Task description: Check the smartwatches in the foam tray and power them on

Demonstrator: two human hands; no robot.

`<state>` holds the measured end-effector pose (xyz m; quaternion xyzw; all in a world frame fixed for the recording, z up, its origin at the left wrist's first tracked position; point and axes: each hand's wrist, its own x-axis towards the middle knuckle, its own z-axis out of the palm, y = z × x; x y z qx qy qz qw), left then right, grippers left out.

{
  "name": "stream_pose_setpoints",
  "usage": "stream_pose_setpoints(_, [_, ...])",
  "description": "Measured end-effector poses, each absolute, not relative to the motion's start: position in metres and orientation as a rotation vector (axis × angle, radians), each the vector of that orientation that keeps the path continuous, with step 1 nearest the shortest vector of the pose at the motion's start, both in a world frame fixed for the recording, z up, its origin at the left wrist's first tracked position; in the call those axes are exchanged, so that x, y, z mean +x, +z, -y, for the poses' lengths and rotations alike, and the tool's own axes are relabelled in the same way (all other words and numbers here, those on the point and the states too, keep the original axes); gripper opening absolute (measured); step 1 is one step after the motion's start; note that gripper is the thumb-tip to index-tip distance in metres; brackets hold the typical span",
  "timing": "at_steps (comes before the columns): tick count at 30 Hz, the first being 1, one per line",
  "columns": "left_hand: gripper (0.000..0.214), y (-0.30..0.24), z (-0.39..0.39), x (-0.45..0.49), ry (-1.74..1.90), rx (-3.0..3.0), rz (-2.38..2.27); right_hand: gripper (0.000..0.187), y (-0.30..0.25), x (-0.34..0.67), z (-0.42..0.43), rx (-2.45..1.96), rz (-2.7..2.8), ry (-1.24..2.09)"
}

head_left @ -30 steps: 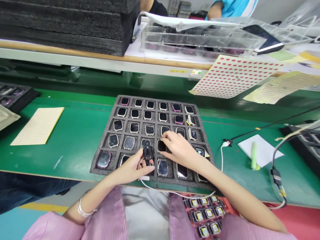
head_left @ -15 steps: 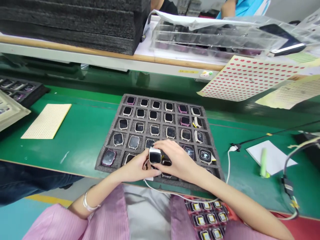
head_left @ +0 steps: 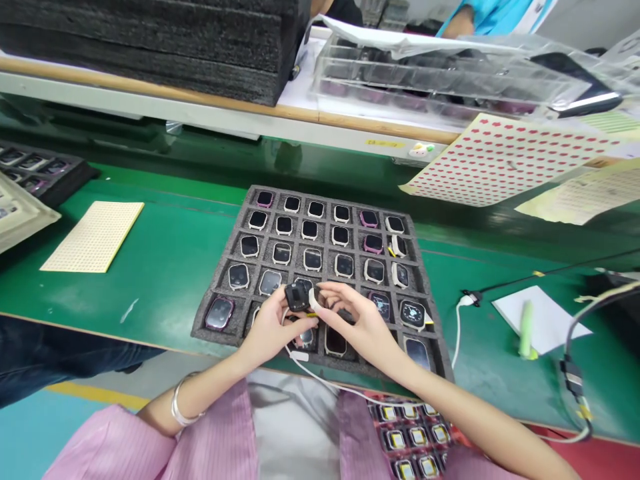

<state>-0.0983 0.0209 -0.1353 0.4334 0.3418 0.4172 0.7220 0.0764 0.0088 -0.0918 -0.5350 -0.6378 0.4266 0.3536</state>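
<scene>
Over the near part of a grey foam tray (head_left: 210,339), my left hand (head_left: 270,328) grips a small black charging dock (head_left: 297,297), a block with a white cable (head_left: 330,381) running from below it. Just right of the dock, my right hand (head_left: 357,319) pinches a smartwatch case (head_left: 315,300), turned edge-on, with a bit of yellow at its lower edge. Dock and watch are close together; whether they touch I cannot tell. Rows of watch cases fill the tray's pockets, among them a lit watch (head_left: 413,313) at the right and a purple watch (head_left: 219,313) at the near left.
A yellow sticker sheet (head_left: 93,237) lies left on the green table (head_left: 165,293). At right are a cable plug (head_left: 469,298), white paper (head_left: 545,320) and a green marker (head_left: 526,330). Black foam (head_left: 150,53) and clear trays (head_left: 430,87) occupy the shelf. More watches (head_left: 417,437) sit below the table edge.
The watch, earlier facing up against the dock between both hands, is now apart from it and turned edge-on in my right hand. The dock's black face now shows. The view has shifted slightly.
</scene>
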Motion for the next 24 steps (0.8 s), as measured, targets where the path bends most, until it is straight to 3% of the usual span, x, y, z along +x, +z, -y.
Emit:
stream_pose_setpoints(10, [0.022,-0.133,-0.008,-0.105,1.183,1.191,-0.792,0.035,-0.090,0.077,0.000,-1.313,1.217,1.796])
stream_pose_setpoints(15, [0.028,-0.137,-0.005,-0.108,1.447,1.531,-0.609,0.032,-0.095,0.071,0.005,-1.017,0.920,2.135])
stream_pose_setpoints(19, [0.037,-0.140,-0.007,-0.108,1.465,1.558,-0.686,0.029,-0.094,0.070,0.010,-0.926,0.898,2.128])
stream_pose_setpoints(24, [0.054,-0.140,-0.012,-0.106,1.183,1.229,-0.742,0.040,-0.096,0.070,0.014,-0.920,0.992,1.996])
